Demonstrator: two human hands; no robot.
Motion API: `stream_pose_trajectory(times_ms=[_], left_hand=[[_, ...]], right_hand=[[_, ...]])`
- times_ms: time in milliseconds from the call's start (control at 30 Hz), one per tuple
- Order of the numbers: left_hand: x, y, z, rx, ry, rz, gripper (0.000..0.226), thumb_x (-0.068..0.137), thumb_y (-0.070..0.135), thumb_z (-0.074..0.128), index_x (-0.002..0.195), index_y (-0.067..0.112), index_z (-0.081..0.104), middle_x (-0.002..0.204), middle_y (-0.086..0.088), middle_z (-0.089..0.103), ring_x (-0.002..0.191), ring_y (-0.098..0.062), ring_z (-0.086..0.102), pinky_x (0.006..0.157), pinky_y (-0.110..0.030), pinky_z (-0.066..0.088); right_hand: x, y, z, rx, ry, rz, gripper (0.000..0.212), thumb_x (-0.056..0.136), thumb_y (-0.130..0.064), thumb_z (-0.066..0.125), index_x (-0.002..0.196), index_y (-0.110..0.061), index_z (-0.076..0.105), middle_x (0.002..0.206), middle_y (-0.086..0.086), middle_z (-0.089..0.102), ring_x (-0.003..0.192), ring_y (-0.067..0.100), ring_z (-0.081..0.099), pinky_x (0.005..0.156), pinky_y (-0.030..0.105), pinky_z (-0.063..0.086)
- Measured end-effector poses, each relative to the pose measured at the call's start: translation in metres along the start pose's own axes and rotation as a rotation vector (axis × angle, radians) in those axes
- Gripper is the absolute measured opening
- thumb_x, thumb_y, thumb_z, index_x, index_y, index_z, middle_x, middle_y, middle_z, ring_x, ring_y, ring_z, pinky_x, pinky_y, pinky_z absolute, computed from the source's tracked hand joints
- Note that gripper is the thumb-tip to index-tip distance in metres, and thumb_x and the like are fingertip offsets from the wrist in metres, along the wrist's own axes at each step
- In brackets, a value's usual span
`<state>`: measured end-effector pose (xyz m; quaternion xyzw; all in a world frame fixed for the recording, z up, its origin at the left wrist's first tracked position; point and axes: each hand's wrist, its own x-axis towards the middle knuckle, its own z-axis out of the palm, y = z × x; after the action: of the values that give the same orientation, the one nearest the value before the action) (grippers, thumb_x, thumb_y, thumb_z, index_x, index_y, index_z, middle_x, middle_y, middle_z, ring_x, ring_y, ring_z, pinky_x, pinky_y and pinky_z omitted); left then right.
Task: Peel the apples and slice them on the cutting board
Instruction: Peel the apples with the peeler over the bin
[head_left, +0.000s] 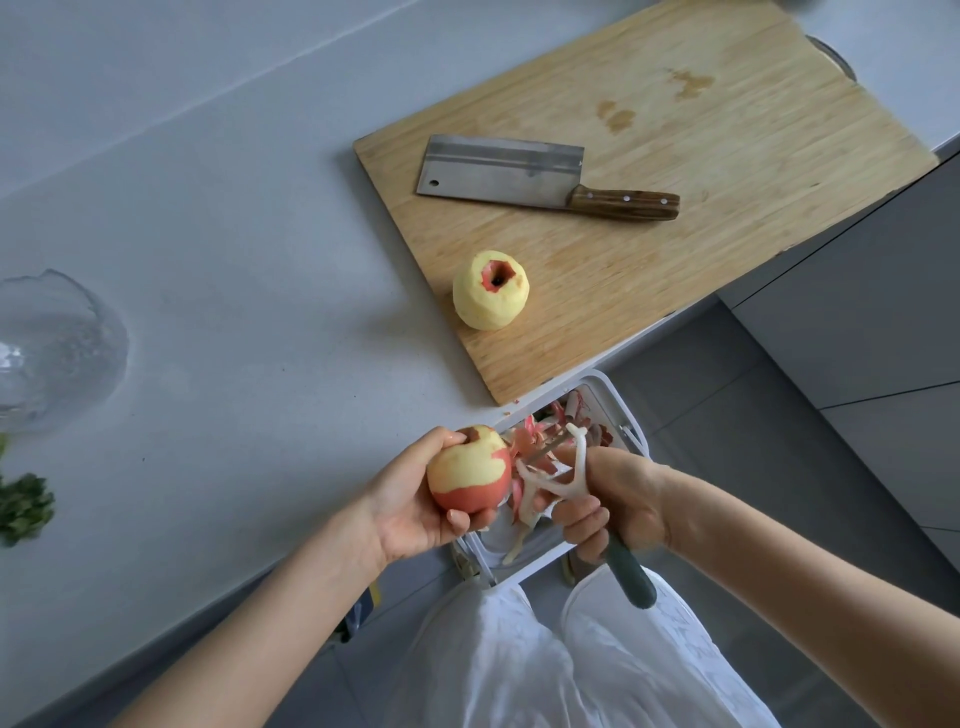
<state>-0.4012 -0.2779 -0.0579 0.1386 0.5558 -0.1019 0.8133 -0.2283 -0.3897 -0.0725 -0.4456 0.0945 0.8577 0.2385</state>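
Counter (234, 312); bowl (47, 353) cut off left

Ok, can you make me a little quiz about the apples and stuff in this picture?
1. True or false: the cleaver is being held.
2. Which hand holds the peeler?
A. the left hand
B. the right hand
C. neither
3. Fill in: the fully peeled apple sits on the ____.

Key:
1. False. It lies flat on the cutting board, untouched.
2. B. The left hand's grip is on the half-peeled apple, over the white bin of peels.
3. Cutting board.
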Motion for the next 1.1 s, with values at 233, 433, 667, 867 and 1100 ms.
stream_pose_trajectory(times_ms=[233, 433, 667, 867, 1100], left_hand=[[0.004, -0.002, 0.001, 0.018, 0.025, 0.002, 0.026, 0.086, 0.033, 0.054, 0.097, 0.010, 0.060, 0.074, -0.019, 0.064, 0.051, -0.030, 0.059, 0.031, -0.015, 0.034], [0.010, -0.002, -0.004, 0.001, 0.081, 0.007, 0.030, 0.085, 0.033, 0.056, 0.095, 0.006, 0.059, 0.083, -0.022, 0.060, 0.051, -0.029, 0.056, 0.031, -0.016, 0.037], [0.011, -0.002, -0.006, 0.022, 0.097, 0.009, 0.032, 0.083, 0.032, 0.057, 0.097, 0.004, 0.058, 0.086, -0.023, 0.059, 0.050, -0.029, 0.056, 0.032, -0.016, 0.037], [0.010, -0.004, 0.003, 0.068, 0.018, 0.016, 0.020, 0.086, 0.031, 0.049, 0.090, 0.012, 0.055, 0.071, -0.017, 0.059, 0.044, -0.028, 0.054, 0.032, -0.014, 0.026], [0.001, -0.007, 0.002, 0.090, -0.028, 0.004, 0.025, 0.084, 0.031, 0.047, 0.086, 0.008, 0.056, 0.067, -0.019, 0.059, 0.040, -0.025, 0.048, 0.029, -0.010, 0.024]], right_hand=[[0.000, 0.005, 0.022, -0.488, 0.442, -0.495, 0.060, 0.085, -0.071, 0.034, 0.079, -0.015, 0.056, 0.053, -0.001, 0.045, 0.045, 0.010, 0.036, 0.048, 0.023, 0.033], [0.022, 0.011, 0.004, -1.575, 1.209, -0.325, 0.083, 0.084, -0.075, 0.007, 0.113, -0.013, 0.055, 0.081, 0.000, 0.065, 0.078, 0.020, 0.062, 0.066, 0.030, 0.041], [0.022, 0.011, -0.007, -1.430, 1.167, -0.733, 0.033, 0.101, -0.033, 0.031, 0.100, -0.015, 0.058, 0.065, -0.004, 0.056, 0.062, 0.021, 0.055, 0.051, 0.027, 0.031], [0.022, 0.008, 0.015, -1.447, 1.046, -1.348, 0.018, 0.088, -0.029, 0.050, 0.080, -0.015, 0.059, 0.045, -0.006, 0.048, 0.040, 0.018, 0.045, 0.039, 0.027, 0.037], [0.015, 0.001, 0.016, -1.398, 1.001, -1.460, 0.026, 0.090, -0.025, 0.053, 0.067, -0.012, 0.057, 0.044, -0.004, 0.039, 0.040, 0.019, 0.038, 0.042, 0.024, 0.026]])
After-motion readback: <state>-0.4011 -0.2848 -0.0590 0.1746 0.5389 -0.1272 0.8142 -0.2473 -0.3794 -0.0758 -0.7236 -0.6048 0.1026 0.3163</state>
